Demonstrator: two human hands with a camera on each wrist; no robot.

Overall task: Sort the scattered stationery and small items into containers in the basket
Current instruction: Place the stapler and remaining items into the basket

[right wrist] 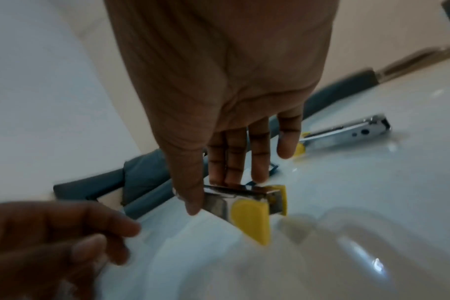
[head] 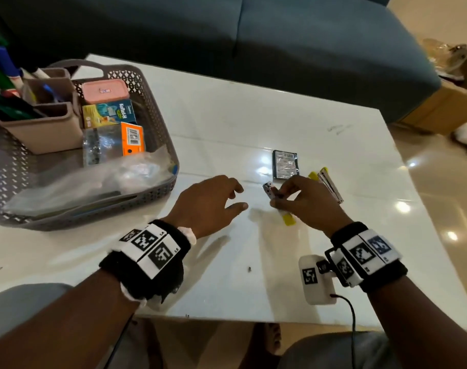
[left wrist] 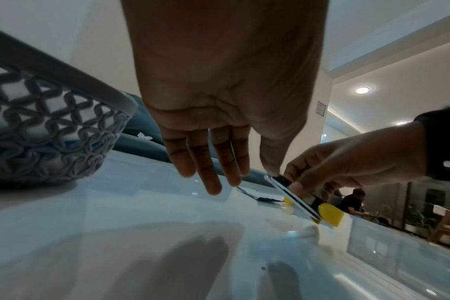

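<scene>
Behind the white counter (head: 280, 115) stands a big dark blue sofa (head: 227, 35), and a shiny pale floor (head: 440, 182) runs along the right side.

On the left part of the counter sits a grey basket (head: 158, 107) with small holes all over its wall. Inside it, at the left, is a beige pen holder (head: 44, 129) with several cups, and markers (head: 3, 75) stick out of it. Next to the holder lie a pink box (head: 104, 91) with a lid, a blue and yellow carton (head: 108, 113) and an orange packet (head: 112, 142), one after another. A floppy clear plastic bag (head: 94, 182) covers the near part of the basket.

Out on the counter, well apart from the basket, lies a small dark packet (head: 285, 164). Just to its right lies a silver stapler (head: 331, 189) with a yellow end, flat on the counter.

The right hand (head: 304, 203) pinches a second stapler (head: 269, 191) between the thumb and the fingers. This one is silver with yellow parts. It is tilted, with its yellow end (head: 289, 218) down near the counter and its silver tip up.

The left hand (head: 208, 206) holds nothing. Its fingers are loose and spread, and it hovers just over the counter, between the basket and the held stapler, quite close to the stapler's tip.

A tiny dark speck (head: 249, 269) lies on the counter near the front edge.
</scene>
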